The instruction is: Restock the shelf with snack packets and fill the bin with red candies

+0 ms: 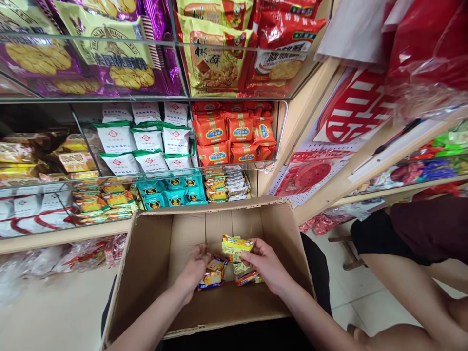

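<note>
My right hand [266, 263] pinches a yellow biscuit packet [237, 246] between thumb and fingers, above the floor of an open cardboard box [149, 263]. Below it lie cream-and-orange packets [245, 274], partly covered by the held one. On the left, my left hand [193, 270] is low inside the box with its fingers curled together. Blue-and-orange biscuit packets [212, 279] lie right against its inner side. Whether those fingers grip anything is hidden.
Shelves ahead carry white-and-green packets [148, 137], orange packets [234, 132] and teal packets [171, 191]. Larger biscuit bags [219, 58] stand behind a glass edge above. A seated person's leg [398, 287] is at the right, beside a wooden stool [353, 258].
</note>
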A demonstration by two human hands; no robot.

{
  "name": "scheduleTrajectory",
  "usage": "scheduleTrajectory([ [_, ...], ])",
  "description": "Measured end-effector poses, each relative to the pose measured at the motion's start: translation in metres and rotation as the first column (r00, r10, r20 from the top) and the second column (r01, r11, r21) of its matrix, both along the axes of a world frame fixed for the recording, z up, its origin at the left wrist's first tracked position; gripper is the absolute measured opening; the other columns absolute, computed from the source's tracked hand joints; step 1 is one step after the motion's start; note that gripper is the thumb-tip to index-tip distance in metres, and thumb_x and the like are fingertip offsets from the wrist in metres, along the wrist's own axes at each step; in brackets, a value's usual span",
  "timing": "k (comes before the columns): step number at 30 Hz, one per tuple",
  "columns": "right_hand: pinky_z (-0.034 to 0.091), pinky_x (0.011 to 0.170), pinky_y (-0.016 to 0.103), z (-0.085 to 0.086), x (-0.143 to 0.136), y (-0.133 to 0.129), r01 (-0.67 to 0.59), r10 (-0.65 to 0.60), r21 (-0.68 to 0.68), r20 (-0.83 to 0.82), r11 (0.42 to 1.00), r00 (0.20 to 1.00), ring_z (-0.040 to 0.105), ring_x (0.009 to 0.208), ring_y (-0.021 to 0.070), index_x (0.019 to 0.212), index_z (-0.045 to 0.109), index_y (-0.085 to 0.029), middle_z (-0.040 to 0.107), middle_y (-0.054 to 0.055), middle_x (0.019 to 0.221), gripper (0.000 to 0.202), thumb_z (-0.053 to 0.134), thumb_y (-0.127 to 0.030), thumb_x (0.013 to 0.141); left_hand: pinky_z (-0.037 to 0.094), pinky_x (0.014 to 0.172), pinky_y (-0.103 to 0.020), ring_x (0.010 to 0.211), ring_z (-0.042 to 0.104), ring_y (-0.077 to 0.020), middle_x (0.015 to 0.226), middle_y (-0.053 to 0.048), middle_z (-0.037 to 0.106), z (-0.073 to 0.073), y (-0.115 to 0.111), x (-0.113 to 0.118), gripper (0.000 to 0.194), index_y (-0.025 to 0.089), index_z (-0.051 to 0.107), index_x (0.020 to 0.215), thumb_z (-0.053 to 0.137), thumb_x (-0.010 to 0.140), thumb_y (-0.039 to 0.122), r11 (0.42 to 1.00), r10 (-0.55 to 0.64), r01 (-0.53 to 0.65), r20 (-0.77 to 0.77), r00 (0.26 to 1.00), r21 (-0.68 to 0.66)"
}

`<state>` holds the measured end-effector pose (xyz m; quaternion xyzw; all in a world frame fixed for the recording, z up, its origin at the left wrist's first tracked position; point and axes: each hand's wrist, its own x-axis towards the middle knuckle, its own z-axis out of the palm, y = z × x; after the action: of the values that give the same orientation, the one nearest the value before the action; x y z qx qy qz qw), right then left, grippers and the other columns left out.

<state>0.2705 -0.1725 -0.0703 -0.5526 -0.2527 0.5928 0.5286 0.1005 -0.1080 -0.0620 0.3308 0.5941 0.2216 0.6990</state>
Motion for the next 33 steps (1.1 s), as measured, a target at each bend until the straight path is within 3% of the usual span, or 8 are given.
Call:
scheduleTrajectory([
  [4, 0.042, 0.064, 0.025, 0.003, -0.012, 0.001, -0.014, -0.041, 0.167, 0.323, 0.986, 0.945, 0.051, 0.070, 0.0123, 0.084, 0.049, -0.018, 0.055, 0.001, 0.078, 0.023, 0.059, -0.018, 0.064, 0.043, 0.070, -0.025, 0.093, 0.054, -0.0175, 0.106, -0.004, 0.054, 0.026, -0.012, 0.016, 0.030, 0.025, 0.045, 0.099, 0.052, 0.074, 0.040, 0.999, -0.029, 0.035, 0.247, 0.969, -0.021],
  [9, 0.043, 0.073, 0.027, 0.026, -0.017, -0.005, -0.333, 0.149, 0.283, 0.519, 0.899, 0.842, 0.050, 0.091, 0.0159, 0.086, 0.056, -0.020, 0.049, 0.004, 0.105, 0.026, 0.053, -0.008, 0.063, 0.045, 0.070, -0.028, 0.085, 0.058, -0.0170, 0.098, -0.003, 0.060, 0.044, -0.017, 0.020, 0.019, 0.021, 0.049, 0.092, 0.055, 0.074, 0.019, 1.000, -0.011, 0.018, 0.527, 0.850, -0.009],
  [14, 0.045, 0.069, 0.027, 0.049, -0.004, 0.005, -0.152, 0.054, 0.179, 0.459, 0.972, 0.887, 0.053, 0.081, 0.0148, 0.101, 0.052, -0.019, 0.056, 0.004, 0.089, 0.029, 0.051, -0.025, 0.073, 0.045, 0.063, -0.026, 0.087, 0.058, -0.0181, 0.101, -0.006, 0.059, 0.055, -0.008, 0.010, 0.029, 0.022, 0.047, 0.107, 0.051, 0.079, 0.018, 0.970, -0.232, 0.225, 0.616, 0.753, 0.089],
  [25, 0.040, 0.054, 0.020, 0.080, 0.015, 0.031, -0.427, 0.384, 0.127, 0.264, 0.896, 0.885, 0.048, 0.056, 0.0068, 0.076, 0.058, -0.015, 0.055, -0.003, 0.066, 0.019, 0.064, -0.029, 0.064, 0.047, 0.067, -0.033, 0.075, 0.061, -0.0178, 0.087, -0.003, 0.060, 0.076, 0.001, 0.008, 0.051, 0.023, 0.028, 0.122, 0.050, 0.077, 0.035, 0.832, -0.525, 0.465, 0.159, 0.836, 0.304],
  [27, 0.041, 0.052, 0.019, 0.091, 0.030, 0.044, -0.283, 0.244, 0.183, 0.208, 0.942, 0.947, 0.048, 0.054, 0.0059, 0.075, 0.054, -0.016, 0.054, -0.003, 0.065, 0.021, 0.065, -0.028, 0.063, 0.048, 0.066, -0.033, 0.076, 0.060, -0.0187, 0.093, -0.006, 0.059, 0.084, 0.014, -0.003, 0.043, 0.021, 0.036, 0.116, 0.044, 0.079, 0.040, 0.747, -0.493, 0.457, -0.059, 0.868, 0.483],
  [29, 0.044, 0.055, 0.022, 0.099, 0.047, 0.062, -0.123, 0.088, 0.204, 0.173, 0.971, 0.981, 0.051, 0.056, 0.0071, 0.074, 0.052, -0.016, 0.055, -0.002, 0.066, 0.021, 0.065, -0.027, 0.062, 0.045, 0.075, -0.033, 0.084, 0.058, -0.0187, 0.096, -0.006, 0.059, 0.091, 0.036, -0.020, 0.034, 0.020, 0.045, 0.107, 0.043, 0.079, 0.040, 0.515, -0.319, 0.478, -0.358, 0.878, 0.712],
  [31, 0.046, 0.059, 0.025, 0.101, 0.062, 0.083, -0.047, -0.006, 0.200, 0.255, 0.979, 0.967, 0.053, 0.059, 0.0090, 0.075, 0.051, -0.017, 0.056, -0.001, 0.069, 0.022, 0.065, -0.022, 0.060, 0.039, 0.083, -0.034, 0.090, 0.054, -0.0198, 0.094, -0.006, 0.061, 0.094, 0.061, -0.041, 0.026, 0.020, 0.054, 0.095, 0.044, 0.078, 0.037, 0.245, -0.030, 0.638, -0.652, 0.758, 0.730],
  [33, 0.046, 0.060, 0.026, 0.097, 0.070, 0.105, -0.063, -0.031, 0.209, 0.418, 0.976, 0.908, 0.054, 0.061, 0.0099, 0.076, 0.053, -0.017, 0.058, -0.001, 0.071, 0.022, 0.065, -0.015, 0.058, 0.038, 0.083, -0.030, 0.090, 0.054, -0.0190, 0.092, -0.007, 0.063, 0.093, 0.085, -0.058, 0.027, 0.018, 0.057, 0.090, 0.039, 0.080, 0.035, 0.115, 0.166, 0.794, -0.800, 0.577, 0.596],
])
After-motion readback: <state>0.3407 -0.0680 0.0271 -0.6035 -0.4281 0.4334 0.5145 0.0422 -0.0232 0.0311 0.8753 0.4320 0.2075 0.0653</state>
